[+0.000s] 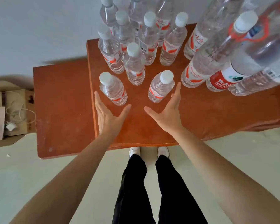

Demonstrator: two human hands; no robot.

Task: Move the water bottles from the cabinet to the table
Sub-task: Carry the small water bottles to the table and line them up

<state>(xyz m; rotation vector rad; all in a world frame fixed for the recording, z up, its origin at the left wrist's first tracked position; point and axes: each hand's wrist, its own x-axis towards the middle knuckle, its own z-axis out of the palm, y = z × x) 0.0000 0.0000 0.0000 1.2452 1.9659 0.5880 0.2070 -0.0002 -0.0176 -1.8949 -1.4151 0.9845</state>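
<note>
Your grip is wide and empty on both sides: left hand (107, 115) and right hand (167, 114) sit low over the bench (144, 131), fingers straight, thumbs splayed toward each other.

Heads up on what could bite you. The left near bottle (113, 89) and right near bottle (160, 87) stand upright right at your fingers, so a careless nudge from a straight finger would tip one. The left one is also close to the bench's left edge, and I reckon a knock outward drops it onto the lower reddish surface (63, 107). Just behind them the pack of water bottles (134, 65) stands tight, so one falling back likely takes a few neighbours down. Farther right, the big bottles (205, 62) and the red-labelled bottle (217, 81) crowd that side too.

Back to the grip: each hand makes an open V with a near bottle in its mouth. Nothing's held, and I can't tell if a fingertip brushes the plastic.
</note>
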